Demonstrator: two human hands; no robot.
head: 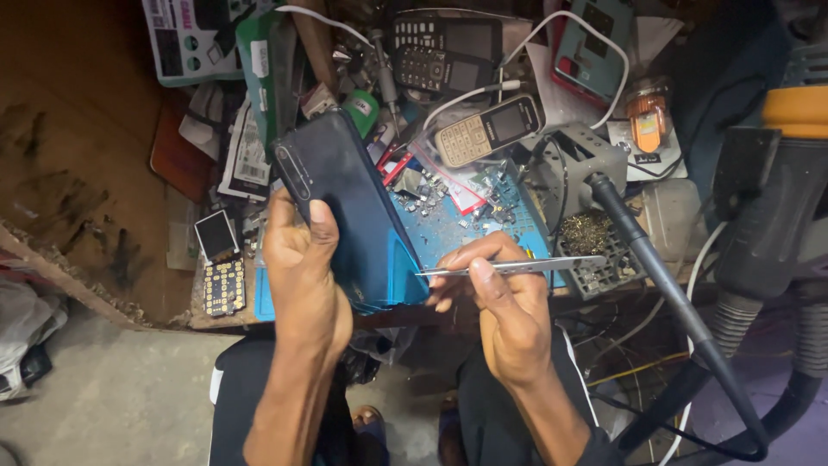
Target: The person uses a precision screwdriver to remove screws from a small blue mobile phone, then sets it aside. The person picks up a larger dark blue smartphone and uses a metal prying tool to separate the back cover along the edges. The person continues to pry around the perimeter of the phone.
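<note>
Head view, looking down on a cluttered repair bench.

Left hand (302,259): fingers clenched round a dark blue, flat rectangular smartphone (349,207), back side up, long camera strip near its top-left edge. Phone held tilted, top end pointing up-left, lower end over the bench front edge, above the blue work mat (448,229). Thumb lies along the phone's left edge.

Right hand (504,302): thumb and forefinger pinched on thin silver metal tweezers (509,267), held approx. horizontal. Tweezer tip points left and meets the phone's lower right edge; contact or a hair's gap, can't tell. Other fingers curled under.

Surroundings:
- Blue work mat strewn w/ small screws and metal parts, behind the phone.
- Beige keypad phone (489,129) w/ small dark screen, lying at an angle just beyond the mat.
- Two black keypad phones (444,52) stacked at the bench rear, white cable (552,34) looping past them.
- Small loose screen plus bare keypad board (220,259) at the bench's left front corner, just left of the left hand.
- Grey soldering-iron stand (578,155) right of the mat; black iron handle (655,267) runs from it down to the lower right.
- Brass-wool tip cleaner (586,233) on a dark grid tray, near the right hand.
- Small orange-capped jar (649,112) at rear right.
- Wooden bench top (78,129) bare at far left.

Person's knees in dark trousers show below the bench edge.
</note>
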